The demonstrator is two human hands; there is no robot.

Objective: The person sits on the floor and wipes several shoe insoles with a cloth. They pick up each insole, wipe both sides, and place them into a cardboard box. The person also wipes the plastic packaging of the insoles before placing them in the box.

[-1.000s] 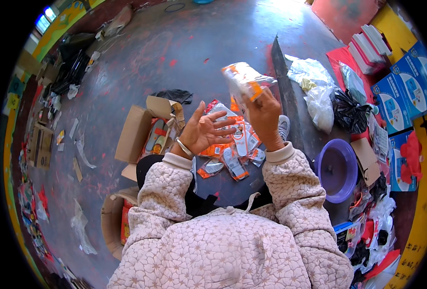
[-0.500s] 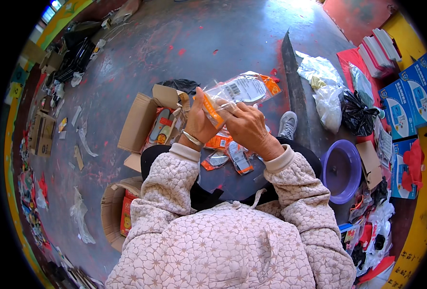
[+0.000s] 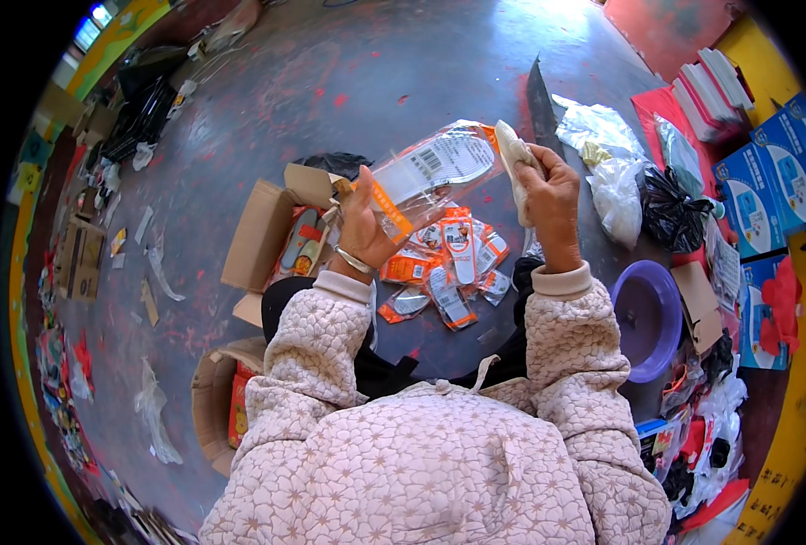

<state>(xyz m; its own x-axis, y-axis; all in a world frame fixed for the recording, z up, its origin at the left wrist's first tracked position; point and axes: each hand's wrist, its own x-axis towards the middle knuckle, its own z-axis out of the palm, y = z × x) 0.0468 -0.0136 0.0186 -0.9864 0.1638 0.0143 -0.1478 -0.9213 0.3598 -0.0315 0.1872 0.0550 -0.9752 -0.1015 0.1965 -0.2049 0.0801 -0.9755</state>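
Clear plastic packet [image 3: 435,168] with orange trim sits raised between your two hands, above your lap, slanting from lower left to upper right. Your left hand [image 3: 364,227] is closed on the packet's lower left end, thumb and fingers pinching the orange strip; a metal bangle [image 3: 355,262] circles that wrist. Your right hand [image 3: 548,195] is clenched around a pale insole [image 3: 515,159], which stands just beside the packet's upper right end; whether the insole is partly inside the packet cannot be told.

Below your hands, a heap of similar orange-and-clear packets [image 3: 448,263] lies on your dark lap. An open cardboard box [image 3: 276,236] holding more packets stands on the floor just beside your left hand. A second cardboard box [image 3: 217,409] is near your left elbow. A purple basin [image 3: 648,318] rests near your right forearm.

You are seated on a grey concrete floor [image 3: 330,82] marked with red stains. Blue cartons [image 3: 771,173] are stacked at your right, with white plastic bags [image 3: 616,173] and a black plastic bag [image 3: 671,209] between them and your right hand. Scraps and litter lie along the floor's left edge.
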